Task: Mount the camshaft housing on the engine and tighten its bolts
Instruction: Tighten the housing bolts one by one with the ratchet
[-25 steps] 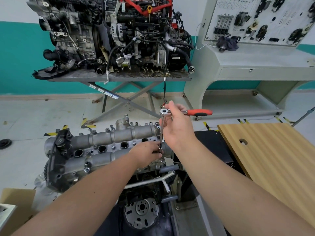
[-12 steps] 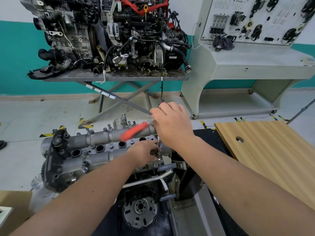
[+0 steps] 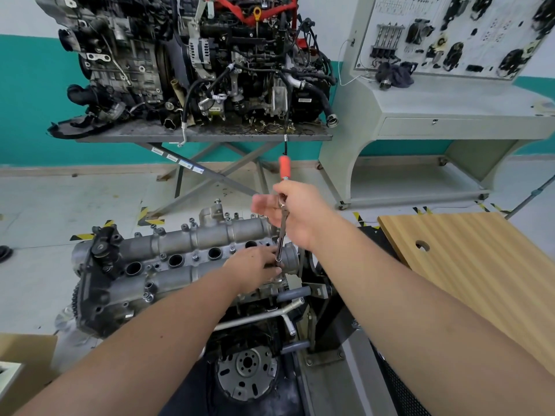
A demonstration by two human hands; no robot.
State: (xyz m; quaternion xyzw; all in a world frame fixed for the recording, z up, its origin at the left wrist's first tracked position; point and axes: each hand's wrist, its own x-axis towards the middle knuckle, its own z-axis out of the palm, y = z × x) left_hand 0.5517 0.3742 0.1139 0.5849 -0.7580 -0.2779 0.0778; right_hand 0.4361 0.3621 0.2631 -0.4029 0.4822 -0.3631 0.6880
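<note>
At the bottom of the frame, a bolted flywheel (image 3: pixel 247 374) on the end of the engine (image 3: pixel 258 310), clamped in a dark stand (image 3: pixel 327 313). Just above, seated on top of that engine, the grey camshaft housing (image 3: pixel 186 256), lying lengthwise from lower left to upper right, with a row of round plug holes down its middle and small bolts (image 3: pixel 195 257) along its edges. At its right end, the left hand (image 3: pixel 253 265), fingers curled round the foot of a chrome extension bar (image 3: pixel 281 235) where it meets the housing; the socket itself hidden by the fingers. Higher up, the right hand (image 3: pixel 295 211), loosely closed round the head of the ratchet (image 3: pixel 283 187), some fingers blurred and partly spread, the red handle pointing up and away. To the right, a wooden board (image 3: pixel 480 265) with a round hole. Farther back, on a grey scissor table (image 3: pixel 204 136), a second engine (image 3: pixel 195 61) with hoses and red piping. Against the far wall, a pale console (image 3: pixel 435 109) with a display panel of parts.
</note>
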